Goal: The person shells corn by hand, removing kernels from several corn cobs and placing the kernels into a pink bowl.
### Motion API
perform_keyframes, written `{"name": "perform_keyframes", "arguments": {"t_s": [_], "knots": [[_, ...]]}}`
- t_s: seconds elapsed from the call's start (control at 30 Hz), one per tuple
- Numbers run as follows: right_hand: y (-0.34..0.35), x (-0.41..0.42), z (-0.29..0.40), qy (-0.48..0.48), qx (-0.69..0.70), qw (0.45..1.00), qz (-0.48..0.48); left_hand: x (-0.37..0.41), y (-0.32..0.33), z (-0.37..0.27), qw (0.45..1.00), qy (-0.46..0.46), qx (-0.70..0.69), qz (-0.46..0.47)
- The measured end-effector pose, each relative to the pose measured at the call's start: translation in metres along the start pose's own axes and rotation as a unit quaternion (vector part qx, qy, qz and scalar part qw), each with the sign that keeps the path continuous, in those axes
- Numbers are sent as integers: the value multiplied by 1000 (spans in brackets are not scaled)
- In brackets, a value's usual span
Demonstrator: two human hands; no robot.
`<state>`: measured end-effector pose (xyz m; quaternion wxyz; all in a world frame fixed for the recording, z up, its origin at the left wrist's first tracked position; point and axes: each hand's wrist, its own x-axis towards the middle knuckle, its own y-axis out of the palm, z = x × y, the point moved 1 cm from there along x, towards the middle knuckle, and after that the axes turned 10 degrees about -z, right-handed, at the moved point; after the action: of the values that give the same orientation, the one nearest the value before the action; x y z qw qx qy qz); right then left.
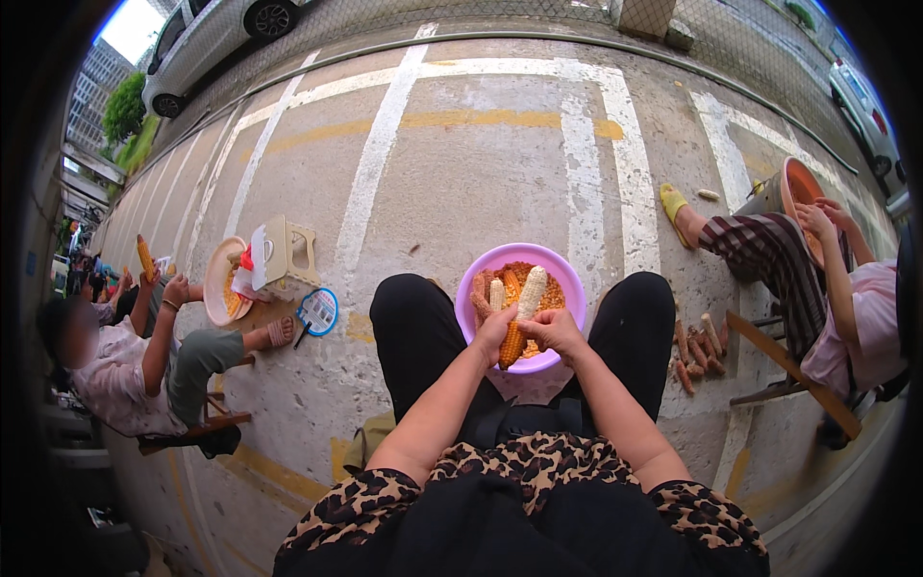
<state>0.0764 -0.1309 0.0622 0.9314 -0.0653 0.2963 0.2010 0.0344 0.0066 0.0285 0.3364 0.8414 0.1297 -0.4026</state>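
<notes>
Between my knees sits a pink-purple plastic basin (465, 274) with loose orange corn kernels (554, 296) in it. My left hand (495, 333) grips an orange ear of corn (511, 348), tilted over the near side of the basin. The fingers of my right hand (557, 330) pinch at the right side of this ear. Just beyond those fingertips is a pale corn cob (533, 290); whether they also touch it is hard to see. A shorter pale cob (497, 294) and reddish-brown stripped cobs (479, 297) lie at the basin's left, beside another orange ear partly covered.
Several stripped cobs (696, 350) lie on the concrete at right, near a seated person (851, 310) holding an orange basin (800, 177). At left, another seated person (137, 360) holds corn near a pale basin (216, 278), a folding stool (285, 252) and a blue-rimmed hand fan (319, 311).
</notes>
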Motion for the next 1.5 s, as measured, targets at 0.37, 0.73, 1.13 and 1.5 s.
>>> {"name": "perform_keyframes", "arguments": {"t_s": [0.37, 0.73, 1.13, 1.5], "knots": [[2, 7, -15, 31, 29, 998, -53, 3, 0, 3, 999, 45, -11, -11], [4, 0, -4, -11, 26, 998, -55, 9, -5, 5, 999, 28, -26, 14], [-6, -7, 8, -13, 10, 999, 43, -19, 10, -6, 995, -9, -30, 93], [-6, -8, 9, 43, 71, 996, 39, -13, 7, -4, 996, -23, -48, 73]]}}
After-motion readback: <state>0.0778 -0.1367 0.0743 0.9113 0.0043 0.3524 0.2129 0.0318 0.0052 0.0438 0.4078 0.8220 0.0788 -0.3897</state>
